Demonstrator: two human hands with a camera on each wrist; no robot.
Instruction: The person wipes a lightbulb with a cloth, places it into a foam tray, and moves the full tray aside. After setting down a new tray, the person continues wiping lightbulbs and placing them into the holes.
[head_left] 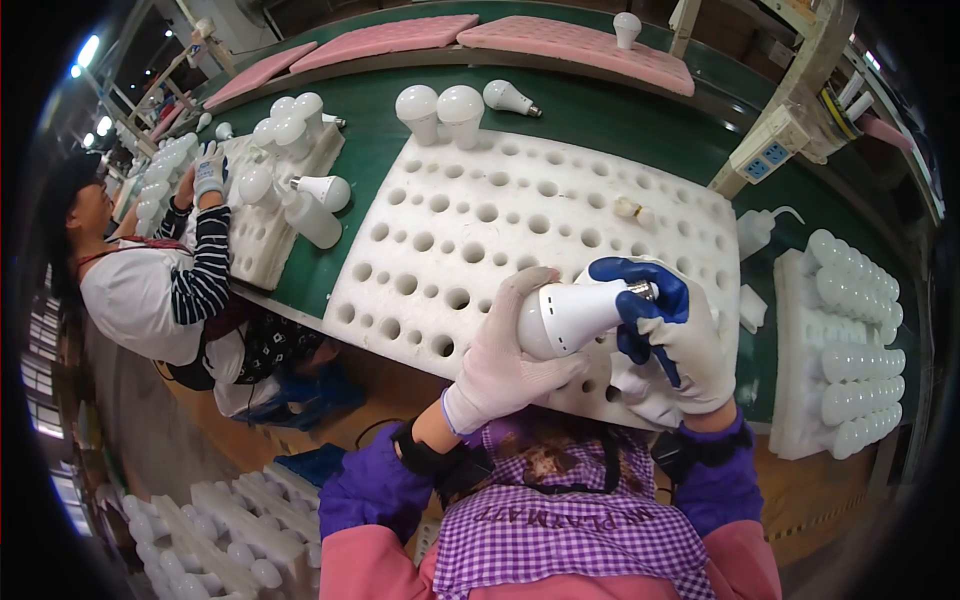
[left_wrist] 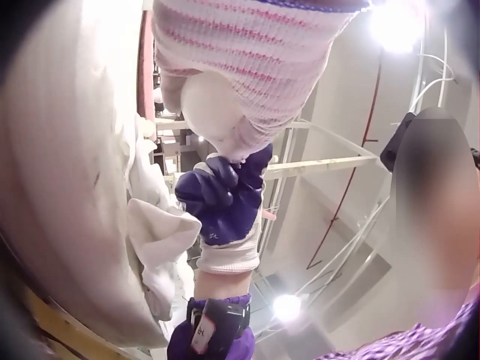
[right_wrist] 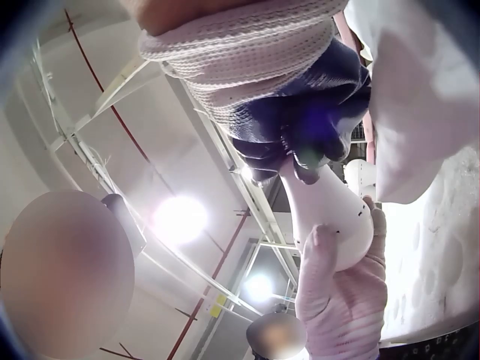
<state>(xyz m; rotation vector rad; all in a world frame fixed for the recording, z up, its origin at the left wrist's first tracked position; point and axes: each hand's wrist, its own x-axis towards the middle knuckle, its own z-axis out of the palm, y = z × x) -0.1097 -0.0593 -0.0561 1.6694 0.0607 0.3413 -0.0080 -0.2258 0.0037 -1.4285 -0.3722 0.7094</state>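
Note:
An LED light bulb (head_left: 580,315) with a white body lies sideways between my hands, above a white foam board (head_left: 515,180) full of round holes. My left hand (head_left: 505,355), in a pinkish white knit glove, grips the bulb's round globe end. Fingers of my right hand (head_left: 690,335), in a white glove coated dark blue, curl round the metal screw base. From the right wrist view, the bulb (right_wrist: 330,217) spans from the blue fingertips to the left hand (right_wrist: 345,300). Crumpled white cloth (head_left: 640,390) lies below my right hand. A small yellowish piece (head_left: 632,210) sits on the board.
Bulbs (head_left: 460,110) stand at the board's far left corner, and one lies beside them. More bulbs fill a foam rack (head_left: 795,350) at right. A squeeze bottle (head_left: 755,230) and socket post (head_left: 765,160) stand nearby. Another person (head_left: 150,290) works at left.

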